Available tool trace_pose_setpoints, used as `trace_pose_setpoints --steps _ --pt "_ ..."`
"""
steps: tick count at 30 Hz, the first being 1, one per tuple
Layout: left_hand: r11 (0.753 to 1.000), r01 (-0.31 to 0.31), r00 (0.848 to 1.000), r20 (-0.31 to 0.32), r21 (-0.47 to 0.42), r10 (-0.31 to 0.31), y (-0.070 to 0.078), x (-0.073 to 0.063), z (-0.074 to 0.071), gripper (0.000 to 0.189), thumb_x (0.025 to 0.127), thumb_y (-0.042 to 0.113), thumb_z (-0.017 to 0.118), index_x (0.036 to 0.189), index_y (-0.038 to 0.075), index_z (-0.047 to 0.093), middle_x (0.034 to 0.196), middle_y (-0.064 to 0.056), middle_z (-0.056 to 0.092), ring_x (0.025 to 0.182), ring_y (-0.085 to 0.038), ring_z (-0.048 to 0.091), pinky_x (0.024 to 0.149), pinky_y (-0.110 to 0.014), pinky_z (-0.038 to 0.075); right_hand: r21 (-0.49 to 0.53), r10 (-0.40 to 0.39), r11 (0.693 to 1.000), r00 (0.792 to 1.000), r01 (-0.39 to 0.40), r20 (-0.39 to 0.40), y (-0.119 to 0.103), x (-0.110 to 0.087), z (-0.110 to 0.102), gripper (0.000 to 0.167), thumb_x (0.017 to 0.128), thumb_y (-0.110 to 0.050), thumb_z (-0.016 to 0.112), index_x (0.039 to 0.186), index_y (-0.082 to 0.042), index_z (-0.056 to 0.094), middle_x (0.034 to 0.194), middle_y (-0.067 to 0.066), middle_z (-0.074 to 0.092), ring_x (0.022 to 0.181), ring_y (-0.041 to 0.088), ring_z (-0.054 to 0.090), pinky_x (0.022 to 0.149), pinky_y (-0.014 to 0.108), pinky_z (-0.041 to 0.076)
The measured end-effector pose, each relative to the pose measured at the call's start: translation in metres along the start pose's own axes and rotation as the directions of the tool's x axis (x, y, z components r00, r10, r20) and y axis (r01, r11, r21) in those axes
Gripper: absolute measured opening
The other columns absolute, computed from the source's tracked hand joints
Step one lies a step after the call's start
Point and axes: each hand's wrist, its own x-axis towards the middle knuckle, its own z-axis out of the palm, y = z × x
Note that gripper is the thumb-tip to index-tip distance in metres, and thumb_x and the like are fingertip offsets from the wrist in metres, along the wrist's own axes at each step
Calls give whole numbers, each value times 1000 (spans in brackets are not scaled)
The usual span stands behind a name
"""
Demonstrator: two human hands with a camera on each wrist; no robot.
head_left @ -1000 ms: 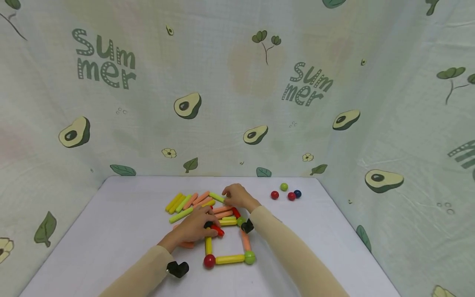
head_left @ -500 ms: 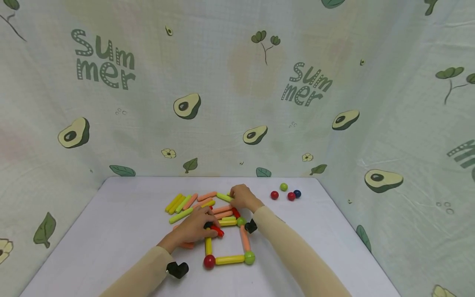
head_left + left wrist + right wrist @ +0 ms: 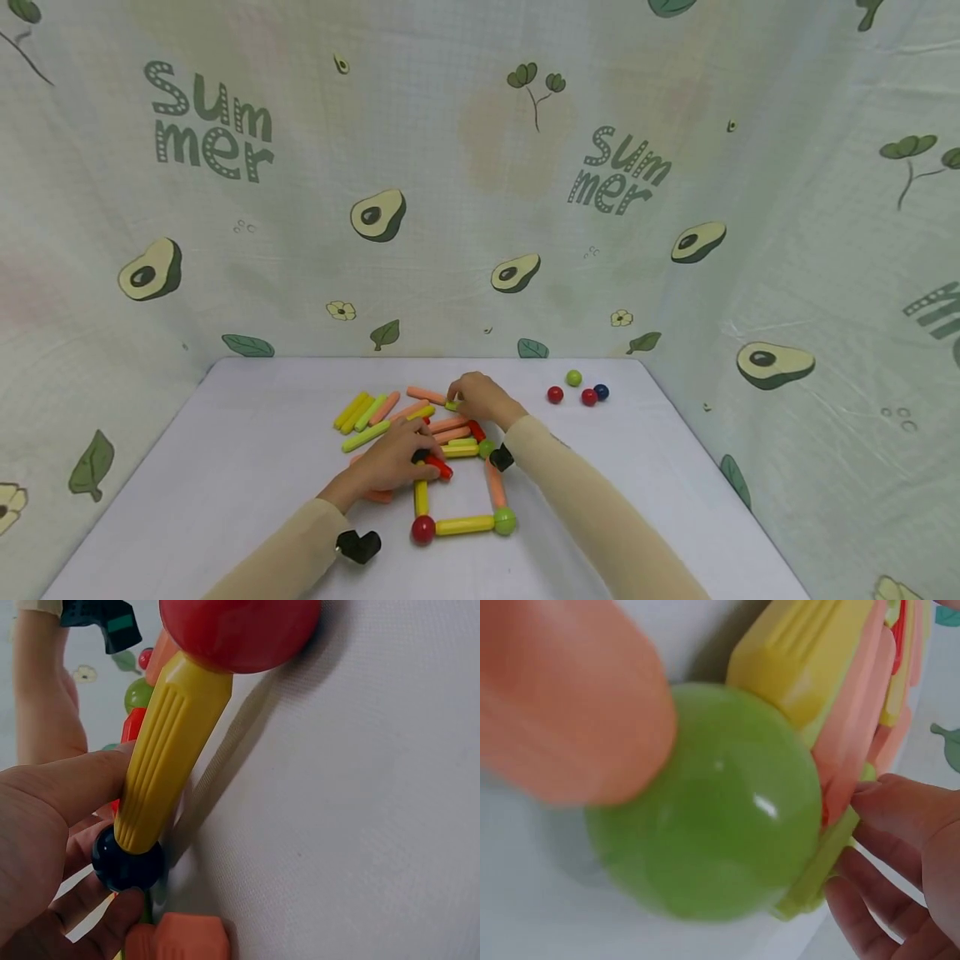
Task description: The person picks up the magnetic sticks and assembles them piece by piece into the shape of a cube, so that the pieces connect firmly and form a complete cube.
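In the head view, my left hand (image 3: 397, 457) rests at the upper-left corner of a square of sticks and balls. Its fingers curl round a dark blue ball (image 3: 124, 870), which joins a yellow stick (image 3: 169, 742) running to a red ball (image 3: 240, 630). A red stick (image 3: 441, 467) shows by the thumb. Farther back, my right hand (image 3: 483, 397) pinches a light green stick (image 3: 825, 855) between thumb and fingers; the hand covers most of it in the head view. A pink stick (image 3: 425, 395) lies just left of those fingers.
Several yellow, green and pink sticks (image 3: 352, 410) lie loose at the back left. Green balls (image 3: 505, 521) mark the square's right corners. Two red balls (image 3: 555, 394), a green ball (image 3: 573, 377) and a blue ball (image 3: 602, 392) stand at the back right. Patterned cloth surrounds the table.
My right hand moved a little right, then back left, shifting the light green stick. The pink stick beside it has slid right and turned. My left hand has stayed in place.
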Motion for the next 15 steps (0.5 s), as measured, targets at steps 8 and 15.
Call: trace_pose_setpoints --steps 8,15 --pt "999 15 1000 -3 29 -15 2 0 0 12 91 30 86 101 29 80 107 8 57 111 -21 47 93 -46 46 32 13 999 1000 -14 28 -2 -1 2 31 99 1 69 122 -18 78 115 6 71 103 18 61 98 37 55" --pt "999 13 1000 -4 40 -13 1 0 0 15 90 31 87 102 26 81 108 7 59 118 -26 50 96 -49 47 39 42 998 997 -45 67 3 -5 0 31 102 -3 67 132 -10 74 125 8 72 111 22 63 106 40 53"
